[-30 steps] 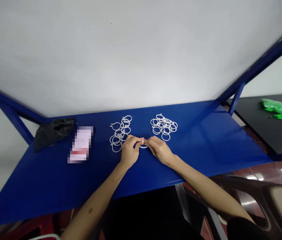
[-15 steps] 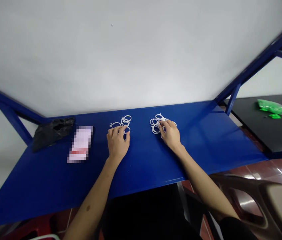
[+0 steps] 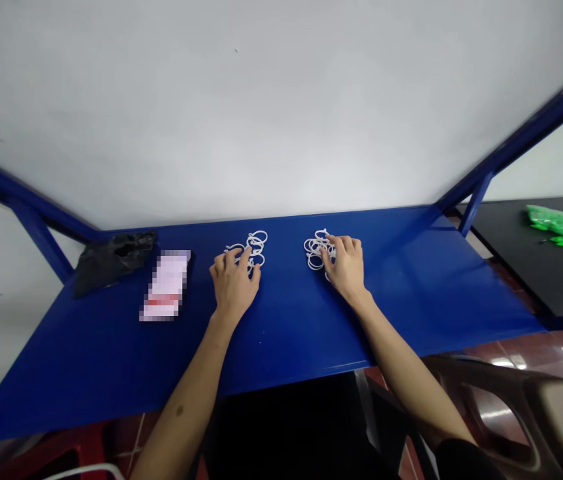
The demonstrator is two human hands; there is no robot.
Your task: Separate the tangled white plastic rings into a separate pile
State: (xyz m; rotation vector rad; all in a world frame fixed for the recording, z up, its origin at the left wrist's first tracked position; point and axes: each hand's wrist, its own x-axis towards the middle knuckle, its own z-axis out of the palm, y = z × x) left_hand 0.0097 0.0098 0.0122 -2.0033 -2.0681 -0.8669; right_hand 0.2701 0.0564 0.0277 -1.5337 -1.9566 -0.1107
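Observation:
Two small piles of white rings with little nubs, like curtain rings, lie on the blue table. My left hand rests at the near side of the left pile of rings, its fingers spread and curved over the nearest ones. On the right, my right hand reaches the edge of the right pile of rings. Its thumb and fingers are apart, touching or just above the rings. Both hands hide part of their piles. Neither hand has a ring lifted off the table.
A phone with a blurred-out screen lies left of my left hand, beside a crumpled black plastic bag. Blue frame bars rise at both table ends. A clear bag of green pieces lies on a black table at right. A chair stands near right.
The view has shifted slightly, so the table's things sit farther right. My left hand has drawn back a little from its pile, and my right fingers have moved slightly over theirs.

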